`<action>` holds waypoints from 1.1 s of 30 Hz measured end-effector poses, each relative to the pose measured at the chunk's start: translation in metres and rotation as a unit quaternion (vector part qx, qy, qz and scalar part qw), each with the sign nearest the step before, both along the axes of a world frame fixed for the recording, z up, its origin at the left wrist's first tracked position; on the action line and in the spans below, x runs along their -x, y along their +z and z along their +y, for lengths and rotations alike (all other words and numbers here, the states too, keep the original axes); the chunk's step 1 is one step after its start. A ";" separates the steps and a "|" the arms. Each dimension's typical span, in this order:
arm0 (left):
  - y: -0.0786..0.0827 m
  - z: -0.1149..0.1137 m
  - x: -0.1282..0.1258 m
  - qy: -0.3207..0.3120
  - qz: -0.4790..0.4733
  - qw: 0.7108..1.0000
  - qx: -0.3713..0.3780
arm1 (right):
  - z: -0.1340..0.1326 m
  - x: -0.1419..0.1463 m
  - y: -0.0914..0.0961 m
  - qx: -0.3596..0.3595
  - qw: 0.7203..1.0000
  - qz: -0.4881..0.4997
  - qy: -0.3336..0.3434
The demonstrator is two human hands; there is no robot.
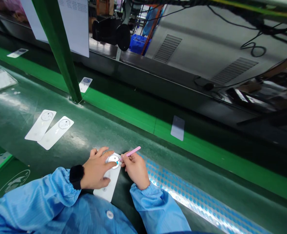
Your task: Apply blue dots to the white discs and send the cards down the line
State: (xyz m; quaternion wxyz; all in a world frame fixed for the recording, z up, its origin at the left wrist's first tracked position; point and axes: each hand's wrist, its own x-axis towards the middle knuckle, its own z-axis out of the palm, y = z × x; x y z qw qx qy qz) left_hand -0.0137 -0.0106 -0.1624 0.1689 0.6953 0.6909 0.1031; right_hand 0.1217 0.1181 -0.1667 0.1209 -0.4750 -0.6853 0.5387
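Two hands work at bottom centre of the head view. Left hand (97, 169) lies flat on a white card (108, 191), fingers spread, grip open, index tip at the card's round disc (113, 159). Right hand (135, 169) is just beside it, grip closed on a pink stick (133, 151), whose near end meets the disc. The card rests on the green table (104, 130). A blue-dotted film strip (182, 195) runs toward lower right. Two spare cards (49, 129) lie at middle left, well apart.

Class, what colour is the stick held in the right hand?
The stick is pink; head view.
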 end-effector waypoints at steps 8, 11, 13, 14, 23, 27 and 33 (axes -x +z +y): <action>0.002 0.002 -0.006 0.000 0.013 0.999 0.029 | -0.001 -0.001 -0.001 -0.005 1.000 0.011 0.007; 0.002 0.002 -0.007 -0.004 0.018 0.999 0.028 | -0.002 -0.001 -0.001 -0.007 1.000 0.021 0.007; 0.003 0.001 -0.007 -0.005 0.022 0.999 0.027 | -0.002 -0.001 -0.001 -0.008 1.000 0.027 0.006; 0.003 0.001 -0.008 -0.004 0.026 0.999 0.028 | -0.003 -0.001 -0.001 -0.009 0.999 0.030 0.006; 0.008 0.002 -0.009 -0.005 0.051 0.998 0.049 | -0.004 0.000 0.003 -0.016 0.998 0.053 0.016; 0.006 0.002 -0.009 -0.003 0.052 0.997 0.047 | -0.004 0.000 0.001 -0.011 0.998 0.064 0.017; 0.005 0.001 -0.009 -0.001 0.057 0.997 0.045 | -0.004 -0.001 0.002 -0.025 0.997 0.066 0.023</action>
